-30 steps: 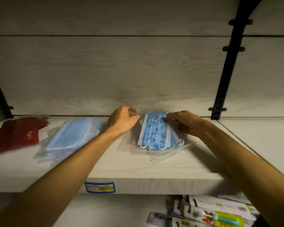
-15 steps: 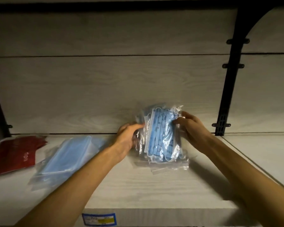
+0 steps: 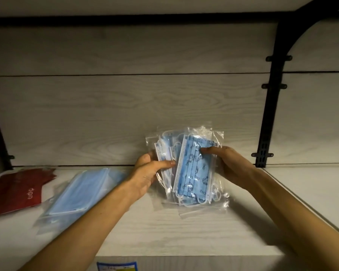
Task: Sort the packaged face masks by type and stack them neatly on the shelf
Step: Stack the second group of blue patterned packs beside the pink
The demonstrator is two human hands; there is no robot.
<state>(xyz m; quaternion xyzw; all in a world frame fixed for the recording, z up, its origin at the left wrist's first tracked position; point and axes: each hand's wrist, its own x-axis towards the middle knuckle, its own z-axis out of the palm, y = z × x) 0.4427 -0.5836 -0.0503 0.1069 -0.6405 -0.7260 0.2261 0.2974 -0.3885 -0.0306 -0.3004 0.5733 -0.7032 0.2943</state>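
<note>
Blue printed mask packs (image 3: 192,169) now lifted upright off the shelf (image 3: 164,235), near its back edge; I've got left hand (image 3: 148,173) and right hand (image 3: 226,165) both pinching them, squaring the stack.

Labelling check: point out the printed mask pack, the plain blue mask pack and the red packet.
printed mask pack (image 3: 194,171), head view, middle of the patterned mask
plain blue mask pack (image 3: 80,192), head view, middle of the blue stack
red packet (image 3: 18,190), head view, near the white lettering
</note>
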